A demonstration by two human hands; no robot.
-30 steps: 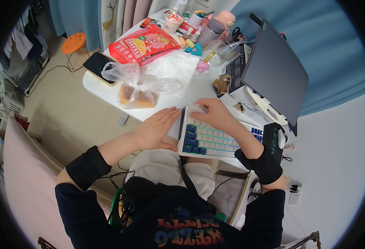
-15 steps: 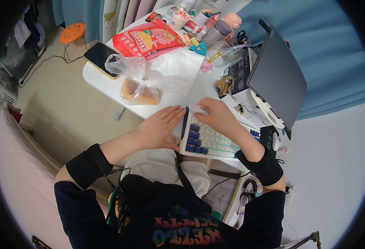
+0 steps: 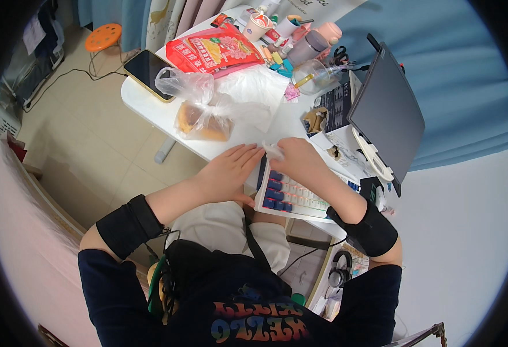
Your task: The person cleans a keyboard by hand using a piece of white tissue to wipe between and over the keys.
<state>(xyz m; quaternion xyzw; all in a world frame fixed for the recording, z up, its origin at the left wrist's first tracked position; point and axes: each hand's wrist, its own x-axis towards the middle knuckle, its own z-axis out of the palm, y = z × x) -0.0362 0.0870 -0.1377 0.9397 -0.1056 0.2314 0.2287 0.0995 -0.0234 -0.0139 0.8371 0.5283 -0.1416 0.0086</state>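
A white keyboard (image 3: 303,196) with white and dark blue keys lies at the near edge of the white desk, its keys lit from below. My right hand (image 3: 293,161) is closed on a crumpled white tissue (image 3: 273,151) at the keyboard's far left corner; the hand covers part of the keys. My left hand (image 3: 231,172) lies along the keyboard's left side, fingers stretched out and thumb apart near the front left corner. Its fingertips reach close to the tissue. Nothing shows in the left hand.
Beyond my left hand lies a clear plastic bag (image 3: 206,118) with bread in it. Behind are a phone (image 3: 148,75), a red package (image 3: 214,51), a paper cup (image 3: 257,26) and bottles. A laptop (image 3: 388,110) on a white stand (image 3: 372,155) rises at the right.
My right hand has shifted slightly left with the tissue, toward the keyboard's far left corner. My left hand stays at the keyboard's side. The view has tilted a little.
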